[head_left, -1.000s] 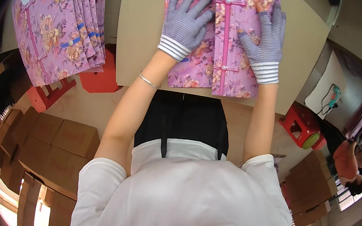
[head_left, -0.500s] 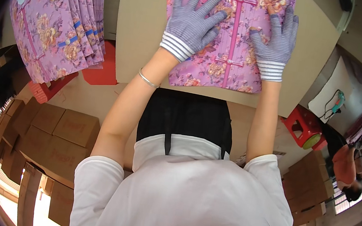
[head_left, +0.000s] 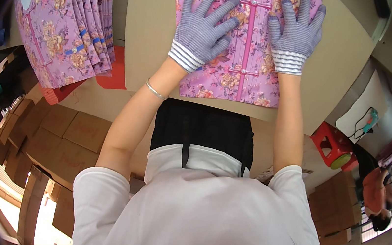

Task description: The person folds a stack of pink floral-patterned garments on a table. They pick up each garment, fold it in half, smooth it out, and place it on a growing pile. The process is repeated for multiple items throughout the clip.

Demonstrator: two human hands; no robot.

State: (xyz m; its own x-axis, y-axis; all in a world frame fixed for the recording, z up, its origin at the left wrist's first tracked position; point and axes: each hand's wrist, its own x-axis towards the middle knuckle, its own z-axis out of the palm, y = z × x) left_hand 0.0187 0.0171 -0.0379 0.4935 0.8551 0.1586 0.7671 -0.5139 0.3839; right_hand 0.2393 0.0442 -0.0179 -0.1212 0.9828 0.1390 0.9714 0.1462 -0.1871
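A folded purple floral garment (head_left: 231,82) lies on the tan tabletop (head_left: 144,61), with a pink central placket and pink knotted fastenings down its front. White shows inside its neckline. My left hand (head_left: 201,29), in a grey striped glove with some fingertips uncovered, rests flat on the garment's left half, fingers spread. My right hand (head_left: 294,34), gloved alike, lies on the right half with its fingers stretched away from me. Neither hand grips anything.
A pile of matching folded garments (head_left: 55,24) stands at the left on something red. Brown cardboard boxes (head_left: 67,140) are stacked at lower left, more boxes (head_left: 336,200) at lower right. A red stool (head_left: 329,145) stands right of the table. A person in orange (head_left: 377,191) is at far right.
My right hand has slid farther up the garment and a little left. The left hand stays on the left half with only a small shift.
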